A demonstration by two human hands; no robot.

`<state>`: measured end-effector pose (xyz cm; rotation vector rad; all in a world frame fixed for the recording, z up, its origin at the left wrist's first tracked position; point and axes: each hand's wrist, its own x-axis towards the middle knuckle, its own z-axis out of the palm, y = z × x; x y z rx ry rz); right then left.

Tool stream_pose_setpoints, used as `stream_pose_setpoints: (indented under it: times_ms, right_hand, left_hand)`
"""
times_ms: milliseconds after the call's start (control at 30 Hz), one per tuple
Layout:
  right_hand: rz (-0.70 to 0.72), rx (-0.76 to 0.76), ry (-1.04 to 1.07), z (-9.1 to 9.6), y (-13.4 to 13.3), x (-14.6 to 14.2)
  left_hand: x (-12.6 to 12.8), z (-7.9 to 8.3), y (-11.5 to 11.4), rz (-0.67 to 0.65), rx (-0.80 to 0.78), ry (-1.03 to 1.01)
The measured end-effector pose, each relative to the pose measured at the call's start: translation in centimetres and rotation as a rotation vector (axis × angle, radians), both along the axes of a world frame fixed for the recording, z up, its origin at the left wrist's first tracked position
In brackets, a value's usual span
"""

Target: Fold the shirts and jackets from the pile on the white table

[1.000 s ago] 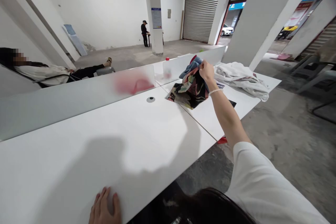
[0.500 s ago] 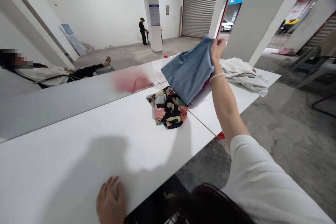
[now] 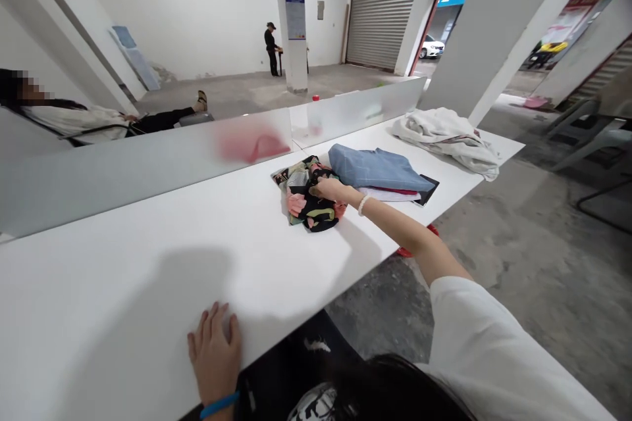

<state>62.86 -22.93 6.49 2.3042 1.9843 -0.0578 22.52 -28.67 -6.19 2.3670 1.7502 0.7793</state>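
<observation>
My right hand (image 3: 332,189), a beaded bracelet on its wrist, is on a crumpled black floral garment (image 3: 323,216). Its fingers are curled into the fabric, their tips partly hidden. Just beyond that wrist lies a folded blue cloth garment (image 3: 378,168) on top of white and red cloth, with a dark flat object (image 3: 428,191) sticking out at its right end. My left hand (image 3: 216,345) rests palm down on the white table (image 3: 148,302) near its front edge, fingers stretched out and holding nothing. A blue band (image 3: 220,405) circles that wrist.
A heap of white cloth (image 3: 451,138) lies at the table's right end. Frosted partitions (image 3: 148,174) run along the back edge. Beyond them, one person (image 3: 89,120) reclines in a chair and another (image 3: 272,49) stands near a pillar (image 3: 295,52). Plastic chairs (image 3: 587,138) stand at right.
My right hand has let go of the blue garment, which now lies on the pile, and has moved left and down to the floral garment. My left hand stays on the table.
</observation>
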Motion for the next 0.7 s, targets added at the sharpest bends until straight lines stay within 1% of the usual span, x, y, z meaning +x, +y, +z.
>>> stream_pose_setpoints:
  times_ms: [33,67,167,233,300,400,467,500,533,567,600,633,700]
  right_hand:
    - [-0.003,0.030,0.001,-0.2,0.2,-0.6]
    - [-0.006,0.088,0.010,0.0,0.5,-1.0]
    - [-0.031,0.275,0.049,1.9,1.5,-1.3]
    - [-0.081,0.345,0.103,2.6,1.9,-1.1]
    - [-0.161,0.332,0.156,1.9,1.5,-0.8]
    - [-0.265,0.231,0.195,-0.6,-0.2,-0.8]
    - [-0.300,0.203,0.218,-1.9,-1.3,-1.2]
    - [-0.301,0.214,0.227,-2.0,-1.6,-1.6]
    - [-0.293,0.245,0.237,-1.7,-1.6,-2.0]
    - [-0.275,0.291,0.245,-0.9,-1.6,-2.6]
    - [-0.252,0.344,0.248,0.3,-1.4,-3.2]
    - [-0.220,0.409,0.258,1.9,-1.1,-4.0]
    - [-0.120,0.572,0.339,5.8,-0.8,-5.9]
  left_hand:
    - [0.0,0.0,0.0,0.000,-0.003,-0.006]
    - [0.0,0.0,-0.1,-0.003,-0.008,-0.010]
    - [0.0,0.1,-0.2,-0.020,-0.016,-0.017]
    - [-0.1,0.2,-0.2,-0.030,-0.012,-0.027]
    - [-0.1,0.3,-0.3,-0.036,-0.014,-0.036]
    - [-0.1,0.4,-0.5,-0.043,-0.022,-0.036]
    - [0.0,0.4,-0.6,-0.044,-0.027,-0.034]
    - [0.0,0.4,-0.6,-0.044,-0.027,-0.036]
    - [0.0,0.4,-0.5,-0.043,-0.026,-0.040]
    - [0.0,0.4,-0.5,-0.041,-0.027,-0.048]
    - [0.0,0.4,-0.4,-0.042,-0.029,-0.065]
    - [-0.1,0.4,-0.3,-0.047,-0.031,-0.093]
    - [-0.3,0.7,-0.1,-0.069,-0.045,-0.200]
